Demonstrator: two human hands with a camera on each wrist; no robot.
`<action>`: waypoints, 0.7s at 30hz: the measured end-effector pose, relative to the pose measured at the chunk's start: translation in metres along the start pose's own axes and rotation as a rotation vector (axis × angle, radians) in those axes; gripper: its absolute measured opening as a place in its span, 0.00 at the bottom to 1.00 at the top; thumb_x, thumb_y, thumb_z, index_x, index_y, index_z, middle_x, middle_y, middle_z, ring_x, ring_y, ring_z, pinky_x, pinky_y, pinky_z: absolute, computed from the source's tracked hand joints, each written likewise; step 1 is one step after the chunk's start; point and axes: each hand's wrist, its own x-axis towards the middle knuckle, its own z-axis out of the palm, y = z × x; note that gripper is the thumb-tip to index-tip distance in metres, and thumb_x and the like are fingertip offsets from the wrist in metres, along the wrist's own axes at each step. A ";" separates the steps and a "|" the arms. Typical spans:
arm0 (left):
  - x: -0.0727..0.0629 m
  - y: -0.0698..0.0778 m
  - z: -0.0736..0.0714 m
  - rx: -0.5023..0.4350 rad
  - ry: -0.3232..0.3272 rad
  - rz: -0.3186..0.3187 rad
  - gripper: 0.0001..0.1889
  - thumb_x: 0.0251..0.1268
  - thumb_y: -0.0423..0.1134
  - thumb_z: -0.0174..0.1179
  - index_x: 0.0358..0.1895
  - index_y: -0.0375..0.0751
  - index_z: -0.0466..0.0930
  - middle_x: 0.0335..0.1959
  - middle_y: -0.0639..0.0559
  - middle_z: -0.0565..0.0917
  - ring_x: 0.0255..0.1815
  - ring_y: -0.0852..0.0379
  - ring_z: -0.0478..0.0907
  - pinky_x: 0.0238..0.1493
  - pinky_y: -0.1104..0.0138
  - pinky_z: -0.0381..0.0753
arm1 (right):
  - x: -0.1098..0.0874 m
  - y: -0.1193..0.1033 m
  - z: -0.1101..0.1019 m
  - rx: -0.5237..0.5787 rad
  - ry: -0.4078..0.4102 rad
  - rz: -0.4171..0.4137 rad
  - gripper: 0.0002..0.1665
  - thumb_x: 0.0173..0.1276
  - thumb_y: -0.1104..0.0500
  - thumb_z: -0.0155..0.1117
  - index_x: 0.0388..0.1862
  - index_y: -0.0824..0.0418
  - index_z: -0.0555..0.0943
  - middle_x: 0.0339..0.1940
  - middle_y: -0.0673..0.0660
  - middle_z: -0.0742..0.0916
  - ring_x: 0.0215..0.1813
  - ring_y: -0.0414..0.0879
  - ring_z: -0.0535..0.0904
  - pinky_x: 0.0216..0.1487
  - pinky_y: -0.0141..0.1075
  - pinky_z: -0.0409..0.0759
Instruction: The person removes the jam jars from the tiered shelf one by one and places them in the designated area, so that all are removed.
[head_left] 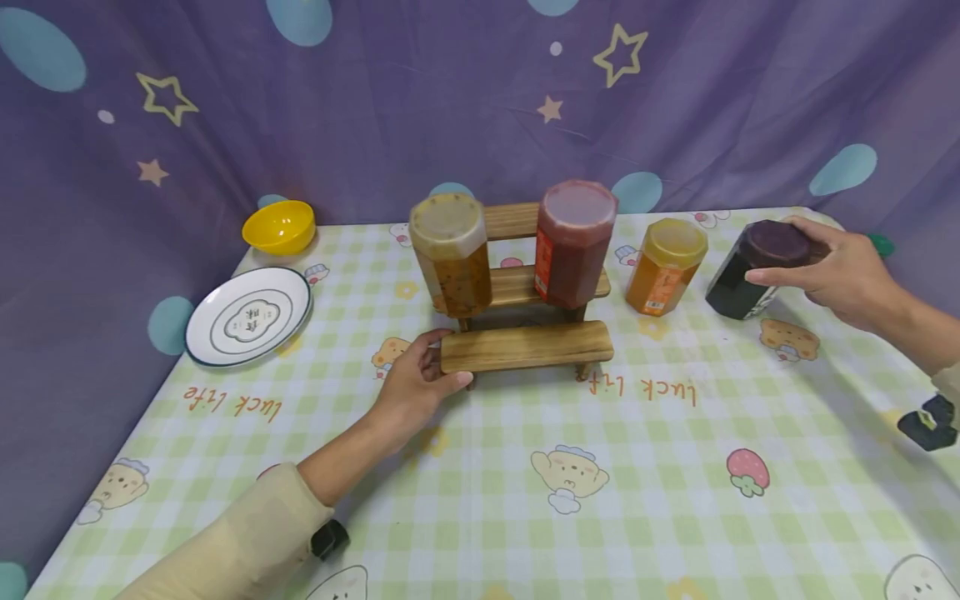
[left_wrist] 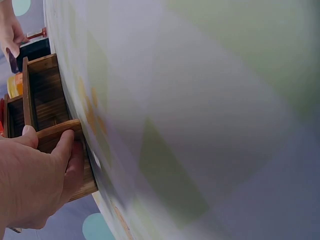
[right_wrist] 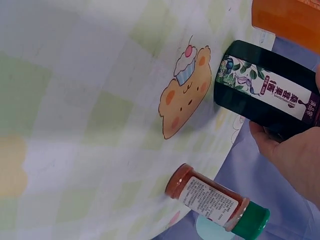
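A small three-step wooden rack (head_left: pixel 525 346) stands near the table's middle. At its left end my left hand (head_left: pixel 416 379) grips the lowest step, and the left wrist view shows thumb and fingers pinching the wood (left_wrist: pixel 60 131). My right hand (head_left: pixel 851 271) holds a dark jam jar (head_left: pixel 735 283) by its upper part, thumb and fingers on opposite sides. The jar has a purple lid and a printed label (right_wrist: pixel 265 85). On the rack stand a jar of speckled amber contents (head_left: pixel 453 271) and a taller red jar (head_left: pixel 573 250).
An orange-yellow jar (head_left: pixel 666 271) stands between the rack and the dark jar. Beyond my right hand is a green-capped seasoning bottle (right_wrist: pixel 215 200). A white plate (head_left: pixel 210 329) and a yellow bowl (head_left: pixel 281 229) sit at the left. Behind the table hangs a purple curtain (head_left: pixel 450 100).
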 end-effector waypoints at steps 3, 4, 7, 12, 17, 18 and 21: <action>0.000 0.000 0.000 0.006 0.002 0.002 0.37 0.63 0.37 0.65 0.72 0.49 0.57 0.63 0.46 0.69 0.64 0.47 0.68 0.59 0.56 0.73 | -0.001 0.001 0.000 -0.021 -0.001 -0.022 0.38 0.59 0.55 0.74 0.65 0.53 0.65 0.34 0.41 0.80 0.23 0.41 0.66 0.20 0.38 0.62; 0.000 0.000 0.000 0.008 0.003 0.003 0.37 0.63 0.37 0.65 0.72 0.49 0.57 0.63 0.46 0.69 0.64 0.47 0.68 0.59 0.56 0.73 | -0.001 0.002 0.000 -0.032 0.000 -0.025 0.39 0.59 0.55 0.74 0.66 0.54 0.65 0.36 0.41 0.79 0.26 0.40 0.68 0.21 0.37 0.63; 0.000 0.000 0.000 0.010 0.004 0.005 0.36 0.63 0.37 0.65 0.72 0.49 0.57 0.63 0.46 0.70 0.63 0.48 0.69 0.59 0.56 0.73 | 0.000 0.004 0.000 -0.055 0.001 -0.030 0.43 0.59 0.54 0.74 0.69 0.56 0.63 0.40 0.39 0.79 0.34 0.37 0.71 0.24 0.34 0.64; 0.000 0.000 0.000 0.003 0.005 0.001 0.36 0.63 0.37 0.65 0.72 0.49 0.57 0.64 0.46 0.69 0.63 0.48 0.68 0.59 0.56 0.73 | 0.003 0.003 -0.002 -0.120 -0.007 -0.031 0.48 0.59 0.51 0.73 0.72 0.61 0.60 0.42 0.38 0.77 0.37 0.31 0.74 0.27 0.30 0.69; 0.001 0.000 0.000 0.010 0.008 -0.003 0.36 0.64 0.37 0.65 0.72 0.49 0.57 0.64 0.46 0.68 0.64 0.48 0.67 0.59 0.56 0.73 | 0.006 -0.008 -0.010 -0.205 -0.078 -0.002 0.52 0.61 0.48 0.71 0.78 0.49 0.52 0.49 0.55 0.77 0.30 0.45 0.76 0.22 0.38 0.73; 0.001 0.000 0.000 0.011 0.009 -0.003 0.36 0.63 0.37 0.65 0.72 0.49 0.57 0.64 0.46 0.69 0.63 0.48 0.67 0.59 0.56 0.73 | 0.007 -0.011 -0.013 -0.206 -0.093 0.002 0.54 0.62 0.48 0.70 0.79 0.46 0.48 0.56 0.59 0.76 0.35 0.51 0.78 0.22 0.39 0.75; 0.002 0.000 0.000 0.014 0.009 -0.003 0.36 0.63 0.37 0.65 0.72 0.49 0.57 0.64 0.46 0.69 0.63 0.49 0.67 0.60 0.56 0.72 | 0.009 -0.023 -0.024 -0.179 -0.095 0.014 0.56 0.66 0.48 0.66 0.78 0.39 0.38 0.74 0.65 0.63 0.63 0.63 0.70 0.46 0.45 0.81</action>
